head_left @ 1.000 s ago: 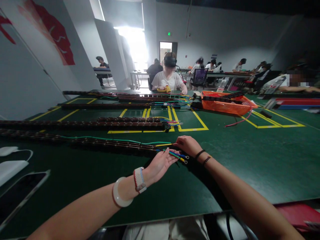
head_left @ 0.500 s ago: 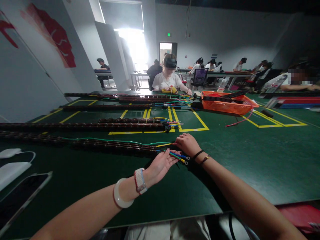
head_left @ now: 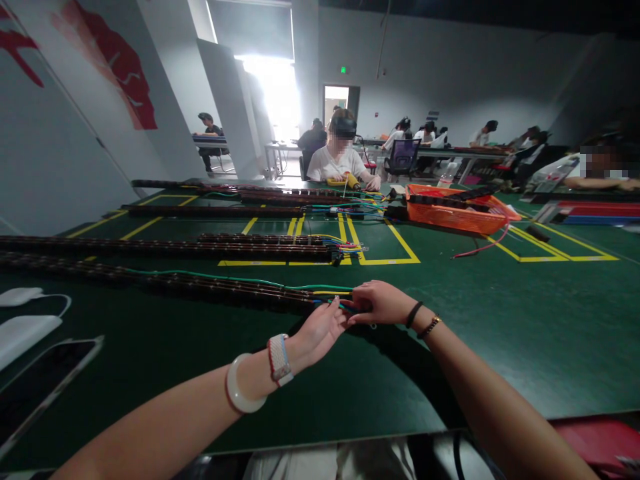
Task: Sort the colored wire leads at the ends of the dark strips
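Observation:
A long dark cable bundle runs in from the left, with coloured wires coming out of its right end. My left hand is closed around some blue and green wires just past that end. Against its fingertips, my right hand has its fingers bent around wire ends. A yellow wire and a long green wire lead to the right fingers. One ring terminal shows beneath the right hand; the other wire ends are hidden.
More bundles with loose wires lie farther back on the green table. An orange basket holds dark parts at back right. A phone and white devices lie left. A person sits opposite.
My right hand has come down and slightly right, over the wire ends beside my left hand. The ring terminals are now mostly covered. My left hand stays nearly in place.

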Motion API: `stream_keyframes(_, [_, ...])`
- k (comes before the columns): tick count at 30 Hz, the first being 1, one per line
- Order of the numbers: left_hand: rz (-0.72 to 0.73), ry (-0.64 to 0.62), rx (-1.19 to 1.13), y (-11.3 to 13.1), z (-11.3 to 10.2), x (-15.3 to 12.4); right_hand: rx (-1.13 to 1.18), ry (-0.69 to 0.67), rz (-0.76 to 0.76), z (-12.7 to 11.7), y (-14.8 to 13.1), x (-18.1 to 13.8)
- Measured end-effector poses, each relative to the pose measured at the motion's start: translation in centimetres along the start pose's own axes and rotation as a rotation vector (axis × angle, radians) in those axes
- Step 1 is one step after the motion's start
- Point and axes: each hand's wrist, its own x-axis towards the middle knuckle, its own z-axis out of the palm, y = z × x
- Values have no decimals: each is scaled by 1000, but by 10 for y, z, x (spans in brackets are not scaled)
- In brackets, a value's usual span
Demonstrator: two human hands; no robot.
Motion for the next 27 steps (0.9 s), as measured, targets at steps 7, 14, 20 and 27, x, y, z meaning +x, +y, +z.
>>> stream_keyframes(7, [-14, -62, -46, 1, -1, 2, 32, -48, 76, 2, 2, -2])
stream_keyframes(14, [33, -120, 88, -1, -3, -2, 52, 104, 240, 4, 13, -2])
stream_keyframes(20, [7, -112, 114, -1, 0, -7, -75, 85, 385, 16, 14, 4])
stream_keyframes(27, [-8, -57, 111, 2, 5, -8, -359, 84, 360, 15, 3, 5])
